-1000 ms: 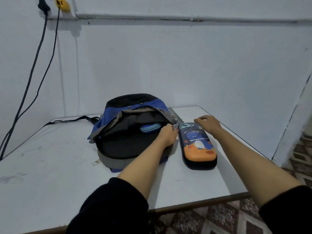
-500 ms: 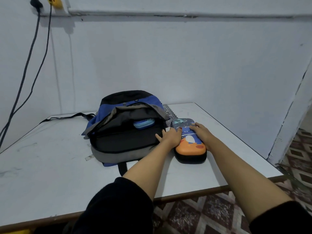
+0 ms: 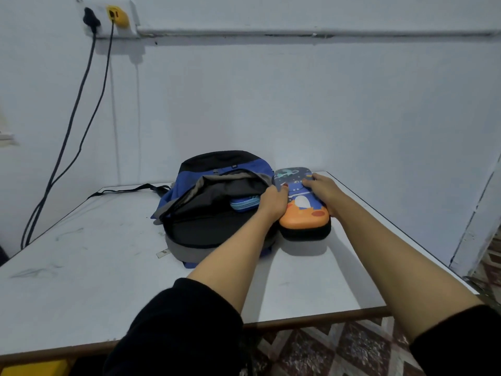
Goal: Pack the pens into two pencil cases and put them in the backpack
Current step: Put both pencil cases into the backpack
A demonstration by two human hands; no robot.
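A blue, black and grey backpack (image 3: 217, 169) lies open on the white table (image 3: 95, 267). Inside its mouth sits a light blue pencil case (image 3: 242, 203). Right beside the backpack lies a space-themed pencil case (image 3: 303, 215), dark blue at the far end and orange at the near end. My left hand (image 3: 273, 202) grips this case at its left edge, next to the backpack's opening. My right hand (image 3: 322, 191) grips its right side, fingers curled over the top. The case's near end looks slightly raised off the table.
The table's brown front edge (image 3: 311, 318) runs close to me, its right edge near the wall. A black strap (image 3: 127, 189) trails left from the backpack. Two cables (image 3: 81, 126) hang from wall sockets at the upper left. Patterned floor tiles (image 3: 339, 348) show below.
Both hands have closed around the space-themed pencil case. The left hand left the backpack's rim and took the case's left edge; the right hand slid onto its right side.
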